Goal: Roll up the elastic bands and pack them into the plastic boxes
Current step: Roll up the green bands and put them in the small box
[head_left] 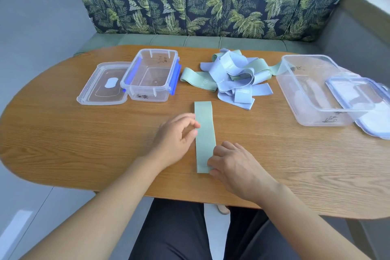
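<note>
Right hand (pixel 234 163) pinches green band (pixel 205 131); left hand (pixel 176 135) touches its edge.

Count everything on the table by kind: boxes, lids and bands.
Clear plastic boxes: 2
Loose lids: 2
Green band laid flat: 1
Tangled heap of blue and green bands: 1 heap, its bands too overlapped to count
Total: 6, with the heap counted as one

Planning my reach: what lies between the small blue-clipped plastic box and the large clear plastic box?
A tangled pile of green and pale blue elastic bands, as the head view shows.
</note>
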Motion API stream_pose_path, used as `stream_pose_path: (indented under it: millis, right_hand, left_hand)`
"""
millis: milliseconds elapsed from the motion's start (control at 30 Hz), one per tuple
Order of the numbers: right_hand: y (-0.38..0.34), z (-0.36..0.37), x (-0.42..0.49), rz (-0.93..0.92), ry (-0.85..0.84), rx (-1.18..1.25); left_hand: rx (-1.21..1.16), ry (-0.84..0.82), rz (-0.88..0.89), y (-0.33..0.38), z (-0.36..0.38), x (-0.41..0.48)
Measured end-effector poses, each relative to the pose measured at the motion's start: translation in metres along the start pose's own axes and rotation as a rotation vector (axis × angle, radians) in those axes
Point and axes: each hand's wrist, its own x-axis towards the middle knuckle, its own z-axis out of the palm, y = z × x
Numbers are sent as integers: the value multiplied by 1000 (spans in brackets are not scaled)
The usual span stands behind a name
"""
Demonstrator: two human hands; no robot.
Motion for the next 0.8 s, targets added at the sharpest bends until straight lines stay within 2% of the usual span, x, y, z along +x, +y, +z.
stream_pose_path:
  millis: [133,367,667,800]
  right_hand:
    - [-2,-2,0,-9,-5,4]
    - [-4,-8,-1,-5,-43,25]
    - [0,-7,-12,187,0,307]
    - [1,-3,-14,192,36,279]
  left_hand:
    - [-6,-70,66,13,-2,-43]
    - [227,-125,108,18,6,-64]
    - [251,-137,80,22,4,-59]
    - [262,-138,61,21,5,-58]
